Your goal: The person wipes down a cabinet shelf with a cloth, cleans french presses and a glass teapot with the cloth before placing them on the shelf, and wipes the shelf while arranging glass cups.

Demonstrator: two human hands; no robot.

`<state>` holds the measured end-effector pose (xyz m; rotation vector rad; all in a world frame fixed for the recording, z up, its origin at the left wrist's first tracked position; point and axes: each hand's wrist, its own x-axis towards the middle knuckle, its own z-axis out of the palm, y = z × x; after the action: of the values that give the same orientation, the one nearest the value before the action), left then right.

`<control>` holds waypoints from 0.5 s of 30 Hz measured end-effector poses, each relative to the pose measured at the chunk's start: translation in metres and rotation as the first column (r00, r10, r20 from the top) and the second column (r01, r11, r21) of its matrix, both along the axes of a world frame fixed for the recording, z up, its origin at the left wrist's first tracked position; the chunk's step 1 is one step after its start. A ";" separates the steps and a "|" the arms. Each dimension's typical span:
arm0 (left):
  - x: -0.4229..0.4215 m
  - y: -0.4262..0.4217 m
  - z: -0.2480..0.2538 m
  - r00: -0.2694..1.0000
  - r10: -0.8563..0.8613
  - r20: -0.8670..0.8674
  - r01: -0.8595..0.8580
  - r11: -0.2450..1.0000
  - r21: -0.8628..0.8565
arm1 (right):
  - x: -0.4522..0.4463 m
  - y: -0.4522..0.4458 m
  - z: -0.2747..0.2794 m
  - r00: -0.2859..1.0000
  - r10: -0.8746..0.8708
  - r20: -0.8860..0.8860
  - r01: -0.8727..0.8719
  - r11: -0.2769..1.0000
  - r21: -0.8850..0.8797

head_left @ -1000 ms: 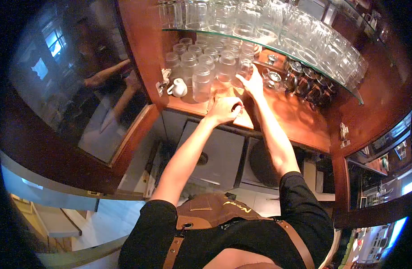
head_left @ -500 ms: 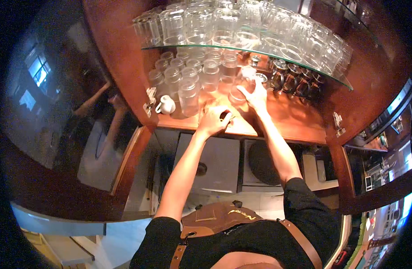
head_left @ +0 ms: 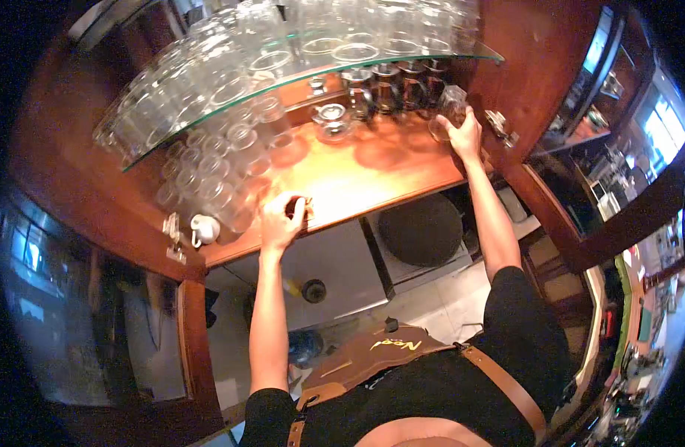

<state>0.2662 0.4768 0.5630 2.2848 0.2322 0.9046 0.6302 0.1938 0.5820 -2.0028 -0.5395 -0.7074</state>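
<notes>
My right hand [head_left: 464, 136] grips a clear glass vessel [head_left: 453, 103] at the right end of the wooden cabinet shelf [head_left: 342, 195]. The vessel is tilted, with its wide round base toward me. Near the shelf's front edge, my left hand [head_left: 277, 223] has its fingers curled round. Something dark shows between thumb and fingers, but I cannot make it out. Several clear glass jars [head_left: 222, 190] stand left of that hand. A small white jug [head_left: 204, 231] sits at the front left corner. Toward the back is a glass pot with a metal lid [head_left: 332, 119].
Several dark-bodied French presses [head_left: 387, 89] line the back right. Above runs a glass shelf [head_left: 283, 83] crowded with upturned glasses [head_left: 272, 46]. Open cabinet doors with glass panes [head_left: 108, 328] flank me on both sides. Appliances [head_left: 421, 227] stand below the shelf.
My right hand has carried the glass vessel from mid-shelf to the right end, uncovering the lidded pot. My left hand stays curled near the front edge. The view has turned and shifted right.
</notes>
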 end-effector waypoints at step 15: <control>0.001 0.000 -0.003 0.999 0.045 0.014 -0.045 0.999 0.000 | 0.049 -0.001 -0.017 0.982 -0.165 0.088 0.178 0.969 -0.171</control>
<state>0.2672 0.4773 0.5599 2.2813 0.2786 0.9432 0.6794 0.1927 0.5647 -2.2173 -0.4907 -0.8667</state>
